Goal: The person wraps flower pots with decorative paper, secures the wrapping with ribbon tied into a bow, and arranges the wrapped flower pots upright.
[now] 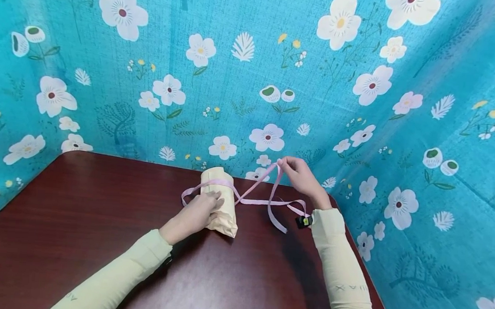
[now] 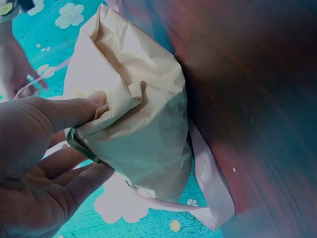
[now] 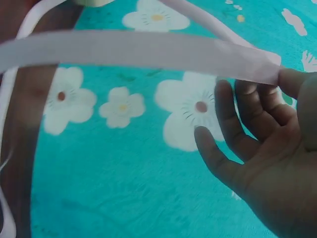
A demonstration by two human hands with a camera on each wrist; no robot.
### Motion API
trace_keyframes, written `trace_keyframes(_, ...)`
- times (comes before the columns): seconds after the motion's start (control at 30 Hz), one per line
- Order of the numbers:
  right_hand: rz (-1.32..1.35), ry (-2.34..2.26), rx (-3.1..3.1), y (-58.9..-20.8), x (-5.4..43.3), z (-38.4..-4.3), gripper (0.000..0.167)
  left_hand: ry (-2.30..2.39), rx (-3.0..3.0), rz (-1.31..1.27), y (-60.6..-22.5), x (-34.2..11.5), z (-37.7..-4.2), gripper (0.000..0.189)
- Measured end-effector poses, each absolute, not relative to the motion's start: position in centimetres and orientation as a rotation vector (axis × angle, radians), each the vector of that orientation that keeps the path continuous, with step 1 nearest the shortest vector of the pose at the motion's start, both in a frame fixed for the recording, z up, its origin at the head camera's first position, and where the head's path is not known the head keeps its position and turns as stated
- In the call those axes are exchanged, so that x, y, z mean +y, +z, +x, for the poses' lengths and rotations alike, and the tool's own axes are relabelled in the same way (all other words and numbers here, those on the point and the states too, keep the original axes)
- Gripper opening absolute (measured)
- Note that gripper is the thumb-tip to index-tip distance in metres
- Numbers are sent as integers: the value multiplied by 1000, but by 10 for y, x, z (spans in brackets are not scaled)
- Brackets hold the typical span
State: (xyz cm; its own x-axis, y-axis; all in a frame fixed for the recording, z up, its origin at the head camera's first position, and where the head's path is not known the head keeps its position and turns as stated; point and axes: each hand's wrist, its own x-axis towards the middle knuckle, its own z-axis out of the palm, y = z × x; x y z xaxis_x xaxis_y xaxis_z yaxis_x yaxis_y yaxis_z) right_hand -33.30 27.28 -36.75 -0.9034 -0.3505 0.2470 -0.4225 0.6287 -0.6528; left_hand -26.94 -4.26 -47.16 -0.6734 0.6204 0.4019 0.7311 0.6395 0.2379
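Observation:
A cream paper-wrapped parcel (image 1: 226,215) lies on the table, with a pink ribbon (image 1: 221,182) passing across its upper part. My left hand (image 1: 199,210) holds the parcel's near part; in the left wrist view, its thumb presses a crumpled fold of the paper (image 2: 148,134). A dark green edge (image 2: 83,146) shows under that fold, but what it belongs to is hidden. Up and to the right, my right hand (image 1: 301,176) pinches the ribbon between thumb and fingers. From that pinch one stretch of ribbon (image 3: 133,48) slants toward the parcel and a loose end hangs down.
The dark red-brown table (image 1: 75,219) meets a blue flowered cloth (image 1: 235,77) at the back and right. More ribbon (image 1: 254,202) runs along the table toward a small black object (image 1: 303,221) by the right wrist. A ribbon loop (image 1: 186,195) sticks out left of the parcel.

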Motion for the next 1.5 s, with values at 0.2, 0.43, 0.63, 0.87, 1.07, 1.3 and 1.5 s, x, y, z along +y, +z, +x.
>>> trace_keyframes(0.2, 695, 1150, -2644, -349, 250, -347, 35, -532, -2565, -1103, -473, -45, -267, 37)
trace_keyframes(0.43, 810, 1175, -2482, -322, 215, -359, 37, -545, -2593, -1093, -470, -47, -268, 40)
trace_keyframes(0.63, 902, 1181, -2425, -296, 181, -366, 26, -548, -2605, -1090, -470, -46, -269, 37)
trace_keyframes(0.87, 988, 1166, -2450, -278, 132, -376, 24, -515, -2527, -1120, -471, -45, -273, 32)
trace_keyframes(1.07, 1125, 1114, -2496, -281, 70, -381, 22, -490, -2503, -1124, -471, -42, -277, 22)
trace_keyframes(1.3, 1314, 1030, -2554, -291, 12, -385, 22, -451, -2524, -1120, -472, -39, -271, 30)
trace_keyframes(1.5, 1414, 913, -2623, -288, -37, -379, 22, -458, -2492, -1083, -474, -39, -271, 30)
